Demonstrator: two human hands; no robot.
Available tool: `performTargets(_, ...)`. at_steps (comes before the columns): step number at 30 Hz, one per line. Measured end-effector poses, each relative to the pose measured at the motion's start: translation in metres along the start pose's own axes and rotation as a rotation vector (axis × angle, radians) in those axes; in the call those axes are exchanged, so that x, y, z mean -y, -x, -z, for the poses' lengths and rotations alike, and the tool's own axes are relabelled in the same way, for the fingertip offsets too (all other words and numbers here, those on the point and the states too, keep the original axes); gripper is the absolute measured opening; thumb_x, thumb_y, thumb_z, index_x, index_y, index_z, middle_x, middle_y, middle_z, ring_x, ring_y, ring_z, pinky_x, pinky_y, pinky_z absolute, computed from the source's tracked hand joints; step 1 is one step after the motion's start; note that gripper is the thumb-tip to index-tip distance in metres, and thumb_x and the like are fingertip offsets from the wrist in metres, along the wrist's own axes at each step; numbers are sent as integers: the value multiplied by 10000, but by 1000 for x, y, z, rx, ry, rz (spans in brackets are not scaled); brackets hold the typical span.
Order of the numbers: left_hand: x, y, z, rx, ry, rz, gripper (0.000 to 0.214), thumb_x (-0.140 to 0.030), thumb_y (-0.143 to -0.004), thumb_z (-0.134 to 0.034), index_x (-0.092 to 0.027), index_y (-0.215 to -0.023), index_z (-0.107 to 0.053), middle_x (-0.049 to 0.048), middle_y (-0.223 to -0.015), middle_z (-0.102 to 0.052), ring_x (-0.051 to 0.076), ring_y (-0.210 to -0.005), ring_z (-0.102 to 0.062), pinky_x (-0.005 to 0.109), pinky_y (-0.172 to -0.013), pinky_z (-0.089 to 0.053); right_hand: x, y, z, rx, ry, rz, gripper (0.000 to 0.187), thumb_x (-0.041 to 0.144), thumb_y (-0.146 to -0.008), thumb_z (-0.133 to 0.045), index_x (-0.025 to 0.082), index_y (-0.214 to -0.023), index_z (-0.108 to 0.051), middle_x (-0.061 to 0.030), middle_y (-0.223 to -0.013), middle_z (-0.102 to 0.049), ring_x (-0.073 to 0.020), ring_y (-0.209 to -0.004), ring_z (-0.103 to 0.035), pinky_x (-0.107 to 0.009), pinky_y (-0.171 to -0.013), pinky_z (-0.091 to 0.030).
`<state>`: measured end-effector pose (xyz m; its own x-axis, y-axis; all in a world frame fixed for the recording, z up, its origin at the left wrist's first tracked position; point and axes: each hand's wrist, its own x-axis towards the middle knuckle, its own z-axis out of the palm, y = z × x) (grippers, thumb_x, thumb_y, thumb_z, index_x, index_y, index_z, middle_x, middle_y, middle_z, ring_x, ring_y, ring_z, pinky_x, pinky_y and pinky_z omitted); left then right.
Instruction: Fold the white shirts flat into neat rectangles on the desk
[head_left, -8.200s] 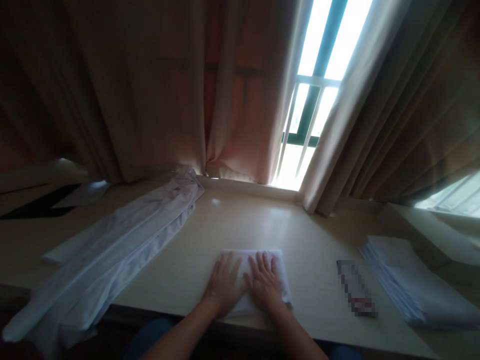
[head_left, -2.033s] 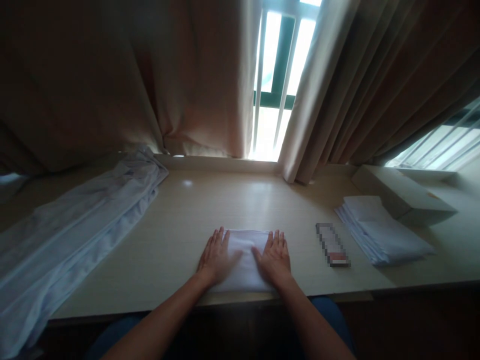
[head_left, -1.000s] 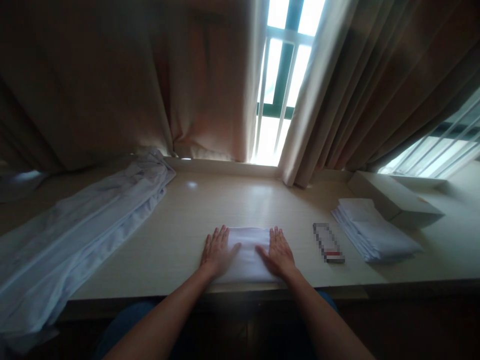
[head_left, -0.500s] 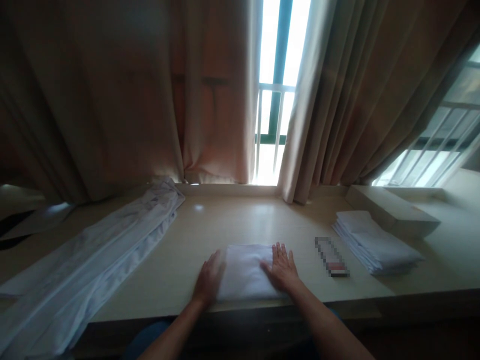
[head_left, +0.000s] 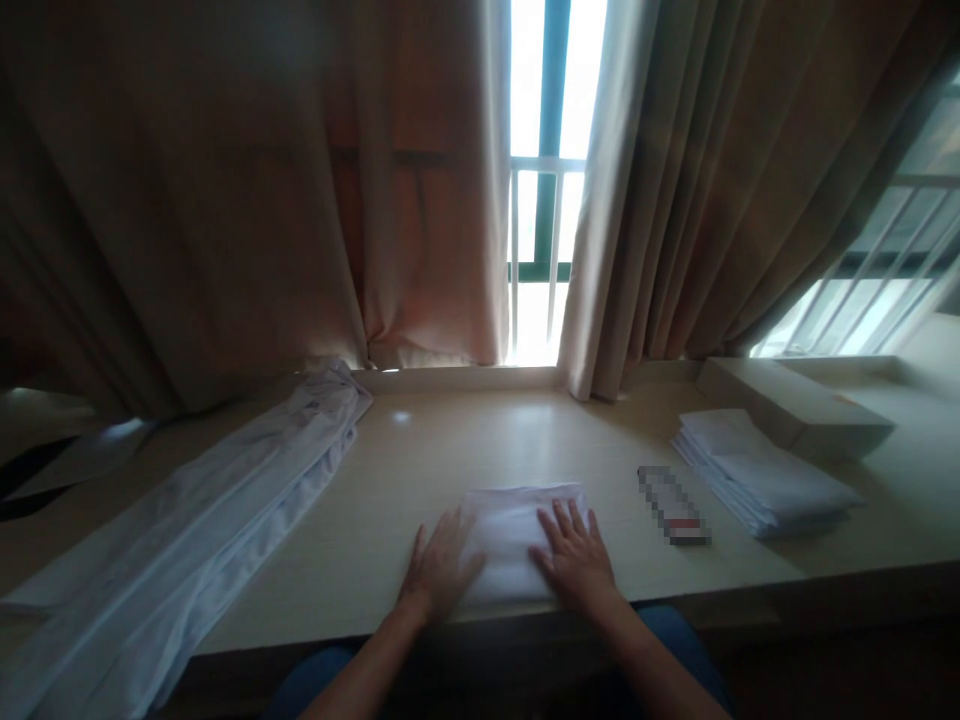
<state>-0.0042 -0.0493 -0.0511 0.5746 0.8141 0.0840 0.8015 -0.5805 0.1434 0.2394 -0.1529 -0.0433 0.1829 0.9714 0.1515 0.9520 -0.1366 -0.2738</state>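
Note:
A folded white cloth (head_left: 504, 545) lies flat near the front edge of the table, directly before me. My left hand (head_left: 441, 565) rests on its left side, fingers spread, slightly blurred. On the cloth's right side lies my right hand (head_left: 574, 552), palm down with the fingers apart. Neither hand grips anything. To the right is a stack of folded white cloths (head_left: 769, 475). Long white cloths (head_left: 217, 500), loosely gathered, stretch across the table's left side and hang over its front edge.
A pixelated flat object (head_left: 673, 505) lies between my right hand and the stack. Behind the stack sits a pale box (head_left: 799, 405). Curtains (head_left: 435, 250) hang along the table's back, parted at a barred window (head_left: 536, 230). Dark and pale flat items (head_left: 75, 465) lie far left.
My left hand has moved from the cloth's left edge onto its top, fingers now spread. The right hand has shifted slightly right and nearer to me. The view has turned a little.

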Motion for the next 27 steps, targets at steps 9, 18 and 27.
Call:
performTargets(9,1,1,-4,-59,43,-2,664,-596,-897,-290,-248,-1462,-271,75,-1501,-311,282,-1388,-255,534,-1123,-121,-66,-10,25,-74,-218,-480,596,480,-933,-240,80,-1252,-546,-177,-1184,-608,-253,-1108,-556,-336,-961,-377)
performTargets(18,1,1,-6,-100,27,20,729,-606,-881,-303,-179,-1469,-245,97,-1553,-138,258,-1428,-124,506,-1132,-116,-32,-45,8,14,5,-140,644,470,-918,-311,74,-1425,-343,-141,-1507,-268,-249,-1403,-167,-379,-1130,-58)
performTargets(27,-1,-1,-9,-53,12,69,761,-620,-887,-229,-126,-1466,-245,117,-1526,-230,271,-1415,-178,512,-1139,-50,-29,-48,-3,40,-51,-277,683,547,-923,-214,137,-1469,-247,-116,-1534,-196,-262,-1408,-138,-471,-1118,-44)
